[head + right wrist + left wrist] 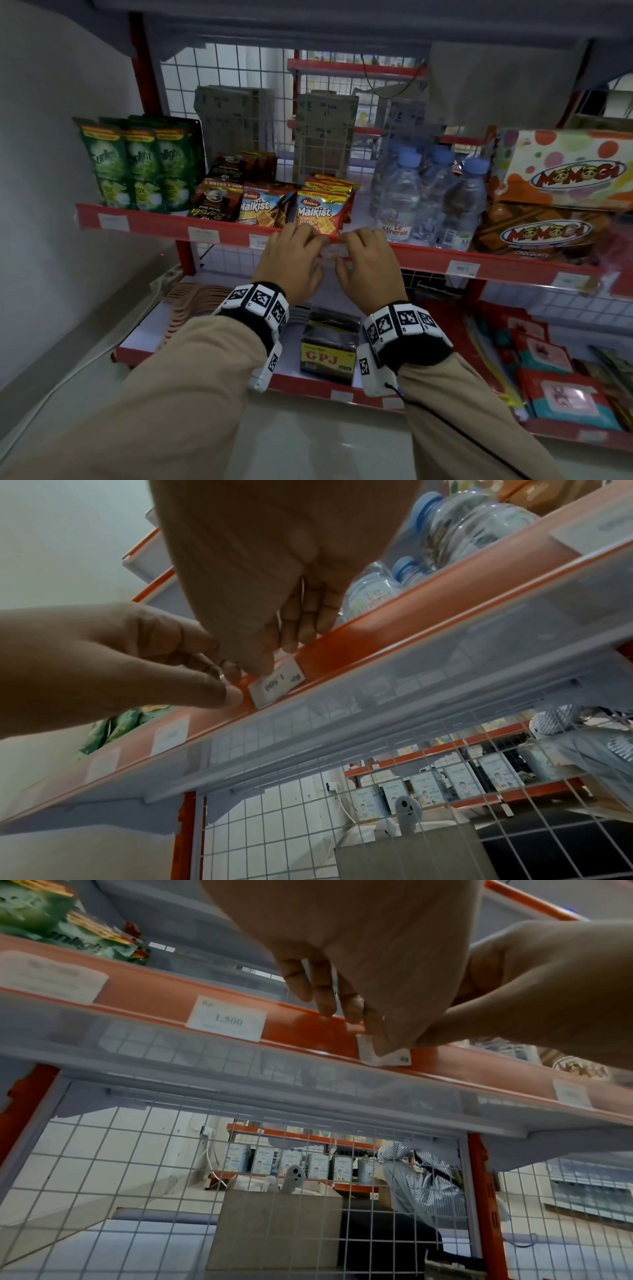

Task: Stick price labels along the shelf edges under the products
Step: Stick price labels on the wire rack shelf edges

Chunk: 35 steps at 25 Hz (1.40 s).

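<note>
A small white price label [334, 251] lies against the red shelf edge [428, 255], just under the red Malkist cracker pack [317, 214]. My left hand [294, 257] grips the label's left end, fingers curled over the top of the edge and thumb on the front. On the label's right end, my right hand [363, 260] does the same. In the right wrist view the label [277, 687] reads Rp 1.500, my right thumb [263, 666] presses its upper part and my left thumb [232, 696] sits at its left end. The left wrist view shows the label [383, 1057] partly hidden under the thumbs.
Other labels [203, 234] [463, 268] are stuck along the same edge. Green Sunlight pouches [137, 164], water bottles [428, 202] and Momogi boxes [565, 171] stand on this shelf. A lower shelf carries a GPJ pack [329, 346]. Behind the wire mesh is a person in striped clothes [421, 1183].
</note>
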Each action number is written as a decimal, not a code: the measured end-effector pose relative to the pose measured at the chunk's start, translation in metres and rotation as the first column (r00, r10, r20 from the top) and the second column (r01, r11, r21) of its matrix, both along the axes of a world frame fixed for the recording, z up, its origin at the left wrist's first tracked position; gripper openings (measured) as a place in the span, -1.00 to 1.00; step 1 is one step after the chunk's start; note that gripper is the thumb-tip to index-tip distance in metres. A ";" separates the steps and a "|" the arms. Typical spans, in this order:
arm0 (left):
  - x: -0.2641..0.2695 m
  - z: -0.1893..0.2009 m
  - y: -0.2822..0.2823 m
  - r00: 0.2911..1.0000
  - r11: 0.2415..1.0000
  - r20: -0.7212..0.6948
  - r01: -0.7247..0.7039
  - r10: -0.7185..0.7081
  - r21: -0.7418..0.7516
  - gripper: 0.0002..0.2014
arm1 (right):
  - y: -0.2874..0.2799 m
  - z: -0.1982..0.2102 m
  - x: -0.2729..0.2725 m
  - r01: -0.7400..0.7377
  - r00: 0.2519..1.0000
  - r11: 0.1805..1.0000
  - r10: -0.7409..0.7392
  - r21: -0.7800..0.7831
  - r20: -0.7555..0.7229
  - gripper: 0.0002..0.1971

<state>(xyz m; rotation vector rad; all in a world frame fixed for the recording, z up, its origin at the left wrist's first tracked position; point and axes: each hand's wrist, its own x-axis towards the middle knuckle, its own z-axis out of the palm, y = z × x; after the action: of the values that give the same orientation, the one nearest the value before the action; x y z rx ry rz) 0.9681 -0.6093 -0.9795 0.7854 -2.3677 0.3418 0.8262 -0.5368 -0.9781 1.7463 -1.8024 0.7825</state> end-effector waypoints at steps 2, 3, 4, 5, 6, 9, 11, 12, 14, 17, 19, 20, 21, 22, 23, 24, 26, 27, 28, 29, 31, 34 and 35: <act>-0.001 -0.002 -0.002 1.000 1.000 -0.008 0.007 -0.007 0.003 -0.60 | -0.001 0.003 0.001 0.031 0.999 0.998 -0.029 0.053 -0.035 -0.77; -0.001 -0.003 -0.003 1.000 1.000 -0.006 0.010 -0.010 -0.001 -0.61 | -0.002 0.005 0.002 0.054 0.997 0.996 -0.050 0.075 -0.054 -0.76; 0.000 -0.005 -0.005 1.000 1.000 -0.001 0.012 -0.012 -0.010 -0.61 | -0.003 0.006 0.003 0.074 0.996 0.994 -0.069 0.085 -0.063 -0.74; 0.000 -0.006 -0.006 1.000 1.000 0.002 0.016 -0.016 -0.020 -0.61 | -0.004 0.008 0.005 0.088 0.995 0.992 -0.084 0.087 -0.058 -0.73; 0.001 -0.008 -0.008 1.000 0.999 0.003 0.022 -0.021 -0.028 -0.60 | -0.005 0.010 0.008 0.095 0.995 0.992 -0.092 0.086 -0.042 -0.73; 0.003 -0.009 -0.013 0.999 0.998 0.000 0.044 -0.044 -0.054 -0.61 | -0.005 0.013 0.012 0.124 0.991 0.985 -0.118 0.116 -0.058 -0.78; 0.004 -0.008 -0.017 0.997 0.994 -0.023 0.077 -0.079 -0.077 -0.64 | -0.004 0.014 0.014 0.149 0.985 0.978 -0.134 0.149 -0.104 -0.77; 0.004 -0.008 -0.018 0.995 0.992 -0.038 0.088 -0.092 -0.088 -0.65 | -0.005 0.016 0.014 0.165 0.982 0.970 -0.146 0.178 -0.117 -0.76; 0.004 -0.009 -0.020 0.991 0.990 -0.071 0.108 -0.115 -0.091 -0.68 | -0.007 0.021 0.016 0.216 0.973 0.945 -0.189 0.246 -0.131 -0.73; 0.004 -0.006 -0.022 0.982 0.991 -0.134 0.130 -0.131 -0.020 -0.68 | -0.012 0.035 0.017 0.174 0.983 0.942 -0.181 0.289 -0.001 -0.77; 0.004 -0.003 -0.024 0.967 0.984 -0.205 0.165 -0.149 0.062 -0.67 | -0.012 0.047 0.012 0.106 0.976 0.951 -0.156 0.290 0.155 -0.86; 0.004 -0.002 -0.025 0.957 0.976 -0.242 0.191 -0.161 0.104 -0.66 | -0.013 0.052 0.010 0.076 0.957 0.958 -0.147 0.276 0.249 -0.91; 0.003 -0.001 -0.026 0.947 0.965 -0.274 0.214 -0.167 0.151 -0.63 | -0.013 0.056 0.009 0.044 0.921 0.974 -0.125 0.221 0.368 -0.95; 0.003 0.000 -0.027 0.939 0.952 -0.301 0.233 -0.167 0.199 -0.59 | -0.014 0.057 0.010 0.012 0.855 0.992 -0.074 0.122 0.513 -0.95; 0.004 0.002 -0.028 0.932 0.939 -0.323 0.248 -0.165 0.238 -0.55 | -0.014 0.056 0.013 -0.012 0.751 1.000 0.009 0.000 0.660 -0.94; 0.003 0.003 -0.028 0.926 0.928 -0.342 0.261 -0.162 0.265 -0.51 | -0.015 0.054 0.019 -0.029 0.618 0.994 0.102 -0.106 0.780 -0.91; 0.005 0.006 -0.030 0.915 0.908 -0.372 0.282 -0.157 0.310 -0.48 | -0.018 0.045 0.032 -0.048 0.357 0.978 0.208 -0.204 0.911 -0.79; 0.005 0.007 -0.031 0.906 0.895 -0.390 0.301 -0.162 0.329 -0.50 | -0.019 0.041 0.037 -0.044 0.274 0.975 0.220 -0.216 0.936 -0.72; 0.007 0.007 -0.032 0.896 0.880 -0.409 0.328 -0.174 0.343 -0.53 | -0.020 0.037 0.042 -0.034 0.221 0.973 0.230 -0.228 0.948 -0.68; 0.007 0.007 -0.033 0.885 0.867 -0.427 0.352 -0.186 0.352 -0.57 | -0.020 0.034 0.045 -0.026 0.185 0.968 0.250 -0.250 0.950 -0.68; 0.009 0.005 -0.033 0.868 0.862 -0.462 0.369 -0.185 0.348 -0.66 | -0.020 0.031 0.048 -0.026 0.133 0.951 0.308 -0.308 0.942 -0.70; 0.008 0.002 -0.032 0.840 0.864 -0.519 0.373 -0.158 0.340 -0.77 | -0.020 0.029 0.047 -0.054 0.157 0.957 0.290 -0.285 0.944 -0.75; 0.008 0.003 -0.032 0.835 0.861 -0.527 0.379 -0.159 0.340 -0.80 | -0.020 0.028 0.046 -0.067 0.189 0.964 0.264 -0.256 0.946 -0.76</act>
<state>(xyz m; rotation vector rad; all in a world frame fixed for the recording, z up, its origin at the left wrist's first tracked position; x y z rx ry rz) 0.9758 -0.6413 -0.9769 0.6087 -2.0402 -0.4800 0.8720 -0.5566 -0.9501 1.3190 -2.0870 2.5500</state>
